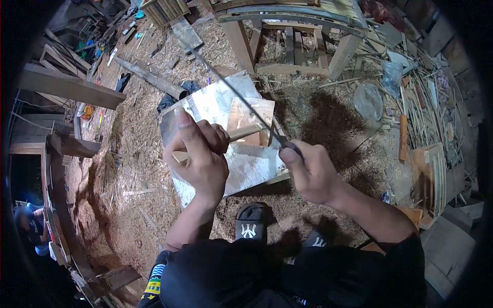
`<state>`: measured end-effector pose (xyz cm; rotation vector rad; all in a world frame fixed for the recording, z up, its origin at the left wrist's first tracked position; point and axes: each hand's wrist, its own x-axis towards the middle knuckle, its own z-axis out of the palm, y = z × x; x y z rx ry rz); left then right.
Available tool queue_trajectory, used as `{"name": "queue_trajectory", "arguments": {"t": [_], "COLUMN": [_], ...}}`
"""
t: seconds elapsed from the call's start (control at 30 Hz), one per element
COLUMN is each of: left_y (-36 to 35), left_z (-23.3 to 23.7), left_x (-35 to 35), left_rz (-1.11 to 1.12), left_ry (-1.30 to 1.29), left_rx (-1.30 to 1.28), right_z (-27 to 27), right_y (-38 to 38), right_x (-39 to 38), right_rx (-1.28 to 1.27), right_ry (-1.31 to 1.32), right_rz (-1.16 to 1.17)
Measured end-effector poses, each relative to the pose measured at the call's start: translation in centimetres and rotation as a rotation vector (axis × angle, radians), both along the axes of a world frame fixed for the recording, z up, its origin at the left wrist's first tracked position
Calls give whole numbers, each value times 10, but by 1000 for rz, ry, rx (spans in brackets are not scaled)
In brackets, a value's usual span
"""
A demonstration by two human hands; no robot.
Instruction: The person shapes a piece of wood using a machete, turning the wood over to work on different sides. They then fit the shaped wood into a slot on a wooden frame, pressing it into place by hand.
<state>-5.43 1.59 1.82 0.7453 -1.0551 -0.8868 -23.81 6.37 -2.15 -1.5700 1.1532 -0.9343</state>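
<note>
My left hand (197,154) is closed round a short strip of wood (245,132), its thumb pointing up and away. The strip's pale end pokes out on the far side of the palm. In my right hand (314,173) is the dark handle of a long-bladed tool (237,92). Its narrow blade slants up and left, passing above the wood strip in this view, and looks nearly edge-on. Below both hands lies a white-smeared board (251,167), with a smaller square wooden piece (259,109) on top of it.
Wood shavings cover the floor (133,169). A wooden frame (241,46) stands ahead, and a round pole (149,77) lies to the left. Scrap sticks (418,108) and a plastic bag (368,101) are on the right. Another person (31,226) is at the far left.
</note>
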Motion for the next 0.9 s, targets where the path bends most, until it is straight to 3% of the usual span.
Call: {"name": "queue_trajectory", "arguments": {"t": [0.1,0.13,0.17,0.27,0.33,0.37,0.43,0.57,0.6,0.63,0.7,0.73,0.87,0.9], "left_y": [-2,-1,0,-4,3,2,3,3,3,3,7,8,9,9], "left_z": [0,-1,1,8,5,2,-3,1,1,0,-2,-2,-2,-3], "left_x": [-1,-2,0,-2,-4,-3,2,3,3,4,5,6,6,6], "left_rz": [-16,-9,-14,16,62,63,37,52,45,36,42,45,38,45], "left_ry": [-27,-22,-25,-110,-102,-95,-44,45,70,94,80,64,45,59], "left_rx": [-25,-10,-10,68,17,12,7,44,51,55,60,64,18,27], "right_z": [-16,-30,-54,-68,-46,-42,-32,-21,-39,-55,-60,-58,-30,-21], "right_y": [3,8,4,0,0,-2,2,15,17,20,18,18,11,11], "right_x": [3,6,9,-5,-8,-9,-6,2,4,9,16,8,3,3], "right_rx": [-220,-116,222,151,434,429,85,31,-63,-62,181,305,327,230], "right_ry": [-103,9,242,206,171,177,-125,-381,-153,-155,158,154,165,24], "right_rz": [-43,-78,-4,-49,-1,-2,-92,-105,-110,-112,-60,-5,10,-30]}}
